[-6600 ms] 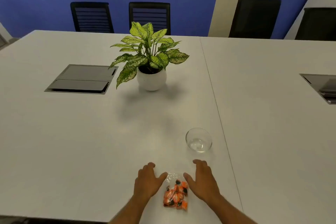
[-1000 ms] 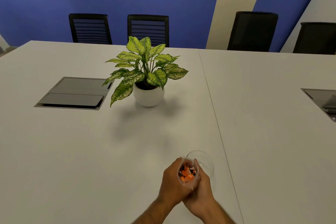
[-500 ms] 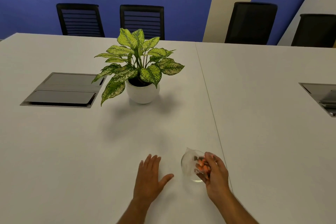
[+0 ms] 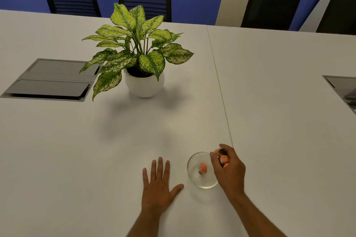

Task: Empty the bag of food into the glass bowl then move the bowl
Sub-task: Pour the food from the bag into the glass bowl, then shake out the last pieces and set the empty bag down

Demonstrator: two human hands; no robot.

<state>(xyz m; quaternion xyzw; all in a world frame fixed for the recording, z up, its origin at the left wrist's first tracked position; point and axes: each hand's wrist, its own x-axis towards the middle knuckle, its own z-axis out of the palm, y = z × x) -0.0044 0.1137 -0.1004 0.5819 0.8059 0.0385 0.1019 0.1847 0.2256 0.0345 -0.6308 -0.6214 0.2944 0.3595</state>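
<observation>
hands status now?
Left hand: open, flat on table.
Right hand: closed on bag over bowl.

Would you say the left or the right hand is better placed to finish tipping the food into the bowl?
Right. The right hand already grips the bag of food at the glass bowl rim; the left hand lies flat, empty, beside it.

Clear glass bowl (image 4: 201, 180) upright on table w/ one orange piece (image 4: 203, 167) inside; bag of food (image 4: 222, 156) tipped over rim.
</observation>
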